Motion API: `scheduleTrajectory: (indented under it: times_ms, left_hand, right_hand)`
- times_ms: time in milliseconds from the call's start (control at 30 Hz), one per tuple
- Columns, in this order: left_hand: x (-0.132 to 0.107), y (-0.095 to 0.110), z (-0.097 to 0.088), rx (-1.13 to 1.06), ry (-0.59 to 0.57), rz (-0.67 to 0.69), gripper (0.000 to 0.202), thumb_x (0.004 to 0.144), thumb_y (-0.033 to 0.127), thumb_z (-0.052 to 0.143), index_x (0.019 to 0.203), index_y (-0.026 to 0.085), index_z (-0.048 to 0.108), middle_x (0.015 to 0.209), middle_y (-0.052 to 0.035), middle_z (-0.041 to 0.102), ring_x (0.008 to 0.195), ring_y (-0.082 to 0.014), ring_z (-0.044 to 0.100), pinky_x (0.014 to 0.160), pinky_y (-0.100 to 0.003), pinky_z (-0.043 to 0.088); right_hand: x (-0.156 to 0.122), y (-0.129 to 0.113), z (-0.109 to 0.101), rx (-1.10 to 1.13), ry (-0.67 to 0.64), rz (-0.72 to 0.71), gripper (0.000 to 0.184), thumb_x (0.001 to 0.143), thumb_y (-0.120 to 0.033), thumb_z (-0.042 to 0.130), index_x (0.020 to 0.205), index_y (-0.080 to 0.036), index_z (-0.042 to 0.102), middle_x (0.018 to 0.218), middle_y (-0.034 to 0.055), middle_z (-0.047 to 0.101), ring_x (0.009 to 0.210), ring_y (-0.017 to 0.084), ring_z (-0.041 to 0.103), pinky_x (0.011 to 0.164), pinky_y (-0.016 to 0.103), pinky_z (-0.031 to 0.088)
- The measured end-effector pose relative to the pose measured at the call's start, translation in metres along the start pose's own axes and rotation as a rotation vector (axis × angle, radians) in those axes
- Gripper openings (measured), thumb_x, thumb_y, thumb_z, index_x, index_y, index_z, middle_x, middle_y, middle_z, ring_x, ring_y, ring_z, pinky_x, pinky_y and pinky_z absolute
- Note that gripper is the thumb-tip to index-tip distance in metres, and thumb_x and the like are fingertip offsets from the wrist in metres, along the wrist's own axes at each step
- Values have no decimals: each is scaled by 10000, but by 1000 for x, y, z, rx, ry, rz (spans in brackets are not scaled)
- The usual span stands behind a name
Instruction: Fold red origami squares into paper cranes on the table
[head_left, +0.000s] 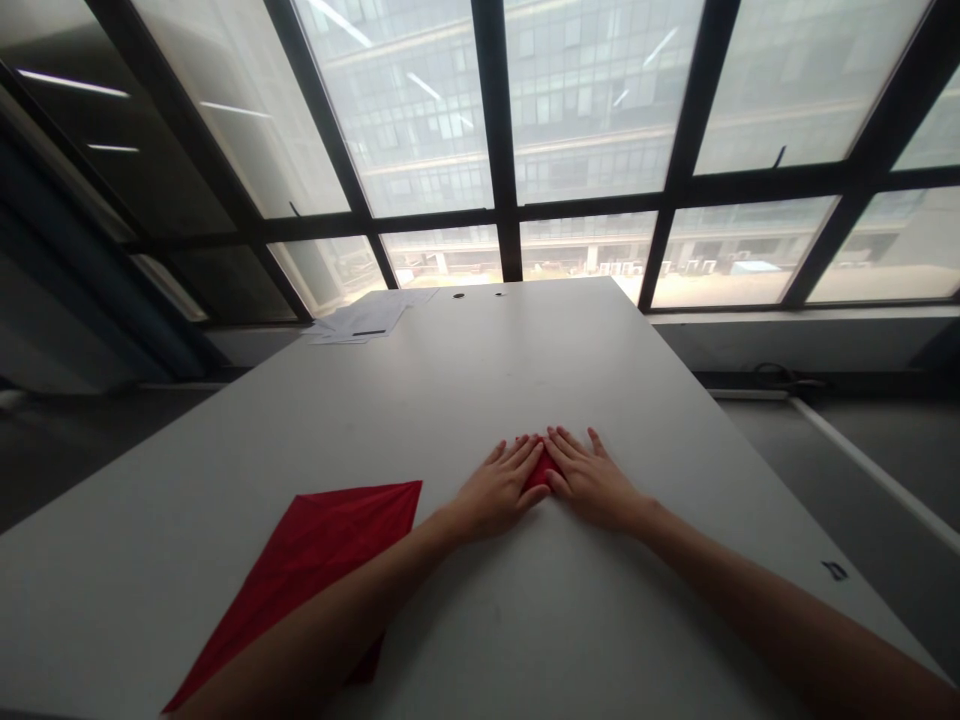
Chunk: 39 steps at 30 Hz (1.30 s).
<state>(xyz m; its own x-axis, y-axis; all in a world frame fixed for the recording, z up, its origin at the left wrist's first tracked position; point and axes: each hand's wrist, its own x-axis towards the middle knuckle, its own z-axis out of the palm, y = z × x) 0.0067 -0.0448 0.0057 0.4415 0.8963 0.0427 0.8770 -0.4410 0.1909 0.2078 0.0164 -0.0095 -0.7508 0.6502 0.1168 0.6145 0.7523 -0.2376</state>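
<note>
Both palms lie on a small red folded piece of fabric (541, 470) on the white table (480, 380). My left hand (501, 488) presses on its left part, fingers stretched out and pointing away from me. On the right part rests my right hand (589, 480), flat, with its fingers extended. The thumbs come close together at the near edge, and red shows in the gap between the hands; the rest is hidden under them. Under my left forearm spreads a larger red cloth (330, 540), creased and partly covered by the arm.
White papers (360, 318) with a dark pen (369, 332) on them lie at the table's far left. A small dark mark (834, 570) is near the right edge. Beyond the far edge stand dark-framed windows (510, 215).
</note>
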Motion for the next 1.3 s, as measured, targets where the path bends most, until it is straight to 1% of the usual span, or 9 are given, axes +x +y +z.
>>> scheduleTrajectory:
  times_ms: [267, 400, 500, 633, 833, 933, 1000, 1067, 1300]
  left_hand:
    - [-4, -1, -1, 43, 7, -89, 777, 969, 672, 206, 1573, 185, 151, 1626, -88, 162, 1512, -228, 134, 1213, -427, 91]
    - [-3, -2, -1, 37, 8, -71, 801, 959, 688, 222, 1574, 183, 136, 1629, -81, 155, 1513, -228, 126, 1213, -427, 79]
    - [-1, -4, -1, 35, 11, -49, 802, 956, 690, 236, 1576, 193, 123, 1631, -78, 144, 1515, -231, 115, 1214, -430, 71]
    - [2, -9, -1, 28, 7, -1, 753, 964, 675, 248, 1576, 256, 119, 1632, -41, 152, 1516, -232, 100, 1215, -437, 90]
    - [10, -18, 1, 11, 111, -239, 705, 1002, 605, 158, 1545, 168, 263, 1602, -121, 251, 1501, -262, 178, 1194, -496, 166]
    - [11, -16, -2, -9, 115, -120, 691, 1010, 585, 191, 1565, 174, 186, 1618, -106, 203, 1508, -224, 150, 1208, -454, 153]
    - [10, -13, -3, -13, 66, 16, 698, 1006, 590, 224, 1576, 203, 116, 1627, -78, 169, 1512, -200, 127, 1220, -425, 111]
    - [9, -11, -4, -14, 14, 75, 724, 991, 619, 255, 1579, 229, 93, 1630, -61, 152, 1513, -202, 125, 1224, -418, 86]
    - [9, -8, -4, -8, 5, 11, 760, 959, 678, 274, 1577, 274, 99, 1633, -36, 155, 1512, -231, 133, 1221, -439, 80]
  right_hand:
    - [-1, 16, -3, -47, 35, 130, 586, 1019, -371, 203, 1509, -78, 336, 1593, 150, 251, 1493, 258, 184, 1201, 546, 71]
    - [3, 26, -4, 3, 150, 227, 559, 1010, -304, 214, 1494, -69, 367, 1571, 159, 306, 1484, 251, 221, 1205, 524, 118]
    - [6, 27, -6, 86, 222, 121, 550, 998, -260, 235, 1508, -85, 344, 1579, 130, 301, 1485, 199, 222, 1215, 448, 157]
    - [6, 26, -7, 152, 83, -115, 531, 987, -270, 315, 1509, -184, 367, 1566, 77, 345, 1468, 179, 269, 1213, 423, 180]
    - [4, 24, -7, 130, 34, -106, 532, 999, -343, 343, 1507, -186, 371, 1572, 80, 331, 1469, 219, 268, 1215, 461, 158]
    - [5, 22, -9, 119, 14, -113, 556, 1004, -370, 332, 1526, -180, 325, 1585, 83, 294, 1479, 224, 239, 1218, 466, 146]
    - [4, 21, -10, 108, 5, -123, 561, 1003, -358, 325, 1535, -181, 301, 1590, 79, 280, 1484, 221, 225, 1220, 467, 134]
    - [4, 21, -11, 97, -4, -129, 557, 1003, -345, 315, 1535, -182, 301, 1595, 76, 267, 1486, 219, 215, 1221, 467, 127]
    - [4, 22, -7, 89, -12, -122, 567, 1011, -375, 283, 1546, -186, 270, 1601, 71, 252, 1492, 221, 194, 1222, 474, 120]
